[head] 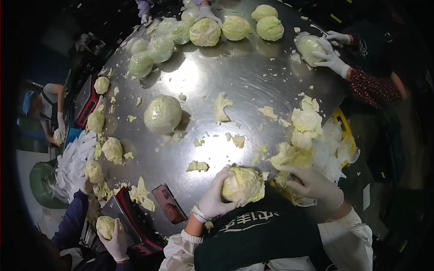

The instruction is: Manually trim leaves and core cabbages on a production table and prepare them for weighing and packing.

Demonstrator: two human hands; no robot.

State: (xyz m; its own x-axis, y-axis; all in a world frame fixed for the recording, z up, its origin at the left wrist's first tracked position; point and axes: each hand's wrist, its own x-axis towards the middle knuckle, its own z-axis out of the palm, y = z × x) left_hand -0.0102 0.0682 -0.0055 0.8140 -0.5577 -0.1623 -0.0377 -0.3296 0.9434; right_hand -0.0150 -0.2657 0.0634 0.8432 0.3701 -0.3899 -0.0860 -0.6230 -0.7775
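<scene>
My left hand (215,200), in a white glove, holds a pale yellow-green cabbage head (243,185) by its left side and underside, at the near edge of the steel table (203,149). To its right, apart from that cabbage, is my gloved right hand (310,184), slightly blurred, beside loose cabbage leaves (293,154) and white foam netting. Whether its fingers grip a leaf cannot be told. A large plastic-wrapped cabbage (163,114) stands left of the table's middle. Leaf scraps (197,166) lie just beyond my left hand.
Wrapped cabbages (161,48) and bare ones (236,28) line the far edge, near a co-worker's hand. Another co-worker at right holds a wrapped cabbage (309,49) and a knife. A phone (169,204) and red-sided scales (130,216) are at left. Netting (334,145) fills a yellow crate at right.
</scene>
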